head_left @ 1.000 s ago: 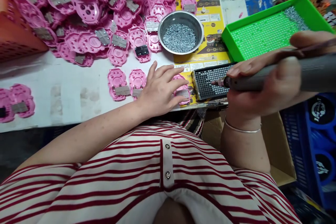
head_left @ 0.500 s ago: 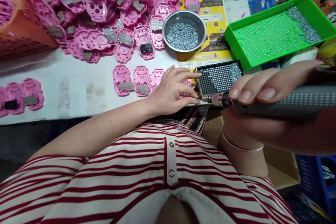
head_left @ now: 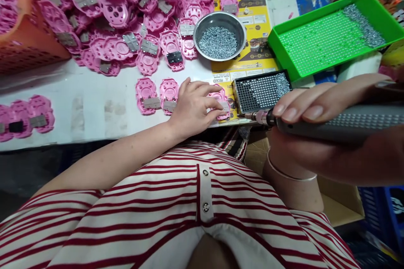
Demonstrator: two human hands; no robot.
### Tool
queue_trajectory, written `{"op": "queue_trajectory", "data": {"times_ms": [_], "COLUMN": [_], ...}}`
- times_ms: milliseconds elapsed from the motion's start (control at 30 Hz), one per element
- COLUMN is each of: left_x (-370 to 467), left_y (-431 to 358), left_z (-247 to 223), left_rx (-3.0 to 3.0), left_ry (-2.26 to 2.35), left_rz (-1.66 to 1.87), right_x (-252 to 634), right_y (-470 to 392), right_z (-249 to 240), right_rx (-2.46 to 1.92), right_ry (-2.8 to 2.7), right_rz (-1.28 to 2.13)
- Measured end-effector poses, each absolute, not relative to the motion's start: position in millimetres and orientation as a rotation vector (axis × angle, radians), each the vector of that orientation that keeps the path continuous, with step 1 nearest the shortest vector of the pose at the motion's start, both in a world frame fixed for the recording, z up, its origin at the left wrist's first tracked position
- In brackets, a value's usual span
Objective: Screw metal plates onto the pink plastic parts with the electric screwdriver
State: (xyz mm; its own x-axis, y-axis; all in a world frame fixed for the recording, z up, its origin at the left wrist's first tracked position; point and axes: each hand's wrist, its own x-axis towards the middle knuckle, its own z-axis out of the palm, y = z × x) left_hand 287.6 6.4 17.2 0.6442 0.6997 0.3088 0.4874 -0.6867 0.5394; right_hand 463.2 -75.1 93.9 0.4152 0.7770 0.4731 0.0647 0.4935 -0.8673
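My left hand (head_left: 196, 107) lies over the row of pink parts with its fingers stretched and spread. Its fingertips reach over the left side of a pink plastic part (head_left: 224, 104) with a grey metal plate. Whether they press on it I cannot tell. My right hand (head_left: 315, 105) is wrapped round a grey electric screwdriver (head_left: 350, 122), whose bit points left, just right of that part and below the small black perforated tray (head_left: 249, 94) with screws. Two more pink parts, one a pink part (head_left: 146, 94), show left of my left hand; the hand covers what is beneath it.
A metal bowl (head_left: 197, 44) of screws stands behind my left hand. The green perforated tray (head_left: 292, 65) is at the back right. A heap of pink parts (head_left: 116, 8) and an orange basket (head_left: 41, 44) fill the back left. Several finished-looking pink parts (head_left: 41, 111) lie far left.
My left hand has drawn back to the left, away from the screwdriver's tip, uncovering much of the pink part. The screwdriver has shifted only slightly in view.
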Motion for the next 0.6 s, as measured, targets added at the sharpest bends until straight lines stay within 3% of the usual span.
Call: {"op": "queue_trajectory", "data": {"times_ms": [467,600], "left_x": [290,284], "left_y": [3,20], "left_z": [7,5], "left_rx": [2.719,2.781], "left_ry": [0.874,0.595], "left_rz": [0.72,0.643], "right_x": [433,438], "right_y": [-74,-72], "right_z": [121,112], "right_rx": [-1.012,-0.901], "right_ry": [-0.846,-0.926], "right_rz": [0.542,0.507]}}
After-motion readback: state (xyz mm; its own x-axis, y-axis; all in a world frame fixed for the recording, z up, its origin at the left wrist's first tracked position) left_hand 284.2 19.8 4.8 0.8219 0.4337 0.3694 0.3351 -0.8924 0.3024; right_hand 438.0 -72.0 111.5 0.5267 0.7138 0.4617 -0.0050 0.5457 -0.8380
